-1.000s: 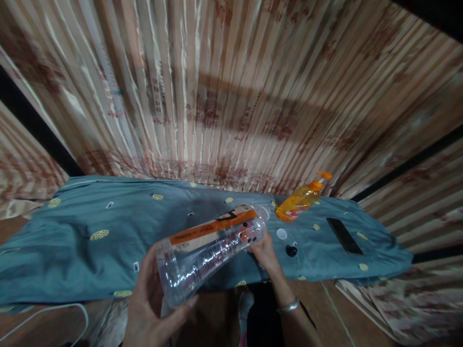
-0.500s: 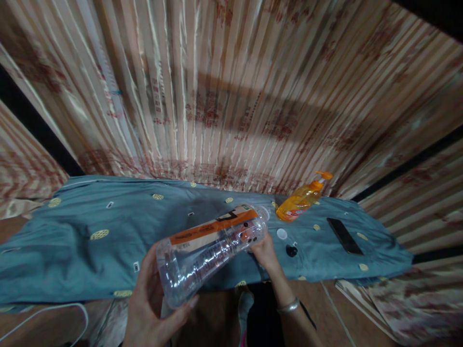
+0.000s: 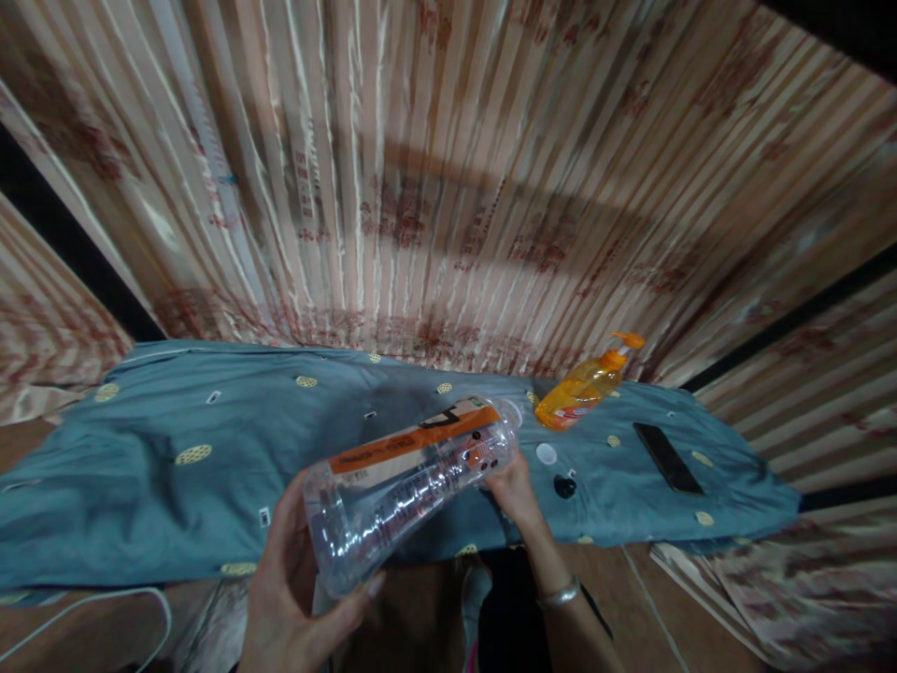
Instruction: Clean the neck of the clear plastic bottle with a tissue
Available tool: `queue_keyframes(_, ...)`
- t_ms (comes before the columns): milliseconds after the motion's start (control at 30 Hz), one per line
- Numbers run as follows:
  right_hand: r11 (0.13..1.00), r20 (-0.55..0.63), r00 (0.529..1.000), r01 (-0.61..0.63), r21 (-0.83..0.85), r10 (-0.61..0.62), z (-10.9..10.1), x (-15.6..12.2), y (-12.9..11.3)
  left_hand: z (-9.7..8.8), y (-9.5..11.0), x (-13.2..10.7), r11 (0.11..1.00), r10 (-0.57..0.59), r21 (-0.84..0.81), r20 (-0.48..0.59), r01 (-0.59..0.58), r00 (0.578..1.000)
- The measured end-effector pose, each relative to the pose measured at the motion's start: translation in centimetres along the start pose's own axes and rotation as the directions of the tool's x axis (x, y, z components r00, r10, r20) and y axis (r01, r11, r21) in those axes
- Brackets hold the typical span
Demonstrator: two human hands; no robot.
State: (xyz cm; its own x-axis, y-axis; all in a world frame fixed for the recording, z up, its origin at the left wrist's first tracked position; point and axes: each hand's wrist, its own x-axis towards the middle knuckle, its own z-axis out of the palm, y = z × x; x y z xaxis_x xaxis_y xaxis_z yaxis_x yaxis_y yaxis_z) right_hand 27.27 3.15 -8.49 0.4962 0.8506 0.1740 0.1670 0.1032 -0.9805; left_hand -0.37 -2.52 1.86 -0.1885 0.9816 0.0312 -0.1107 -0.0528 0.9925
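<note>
A large clear plastic bottle (image 3: 413,491) with an orange and white label lies slanted in the air, its neck toward the upper right. My left hand (image 3: 291,579) is closed around its base end, thumb beneath and fingers behind. Close to the neck, my right hand (image 3: 510,486) holds the bottle from behind; its fingers are mostly hidden by the plastic. Just right of my right hand, a white round disc (image 3: 546,454) and a small black object (image 3: 564,486) rest on the blue cloth.
A pump bottle of orange liquid (image 3: 580,388) stands toward the back of the blue patterned cloth (image 3: 245,449). A black phone (image 3: 667,458) lies farther right. Pleated curtains (image 3: 434,187) hang behind. A white cable (image 3: 105,598) curves at the lower left.
</note>
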Motion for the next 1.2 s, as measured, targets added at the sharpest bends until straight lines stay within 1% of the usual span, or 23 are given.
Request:
queue_keyframes(100,1.0,0.03,1.0,0.004,-0.007,-0.004,0.0,0.0,-0.2,0.0,-0.1,-0.1,1.0,0.004,0.006,-0.011,-0.004,1.0)
queue_keyframes(267,1.0,0.005,1.0,-0.021,0.012,0.021,0.0,0.0,0.2,0.0,-0.2,-0.2,1.0,0.016,0.0,-0.009,-0.016,1.0)
queue_keyframes(400,1.0,0.026,1.0,-0.017,0.021,0.017,0.0,0.0,0.7,0.0,-0.3,-0.1,1.0,0.01,0.0,-0.016,-0.01,1.0)
queue_keyframes(667,1.0,0.035,0.999,0.001,0.019,-0.002,0.0,0.1,0.4,0.0,-0.3,-0.1,1.0,0.018,-0.003,-0.022,-0.018,1.0)
queue_keyframes(833,1.0,0.029,0.999,-0.017,0.015,0.017,0.0,0.1,0.7,0.0,-0.5,-0.1,1.0,0.017,-0.008,-0.021,-0.018,1.0)
queue_keyframes(1000,1.0,0.05,0.999,0.017,-0.013,-0.017,-0.1,0.1,0.8,-0.1,-0.6,-0.2,1.0,0.008,-0.002,-0.032,-0.008,0.999)
queue_keyframes(1200,1.0,0.045,0.999,-0.003,0.03,0.002,0.0,0.0,0.5,0.0,-0.4,-0.2,1.0,0.008,0.001,-0.025,-0.008,1.0)
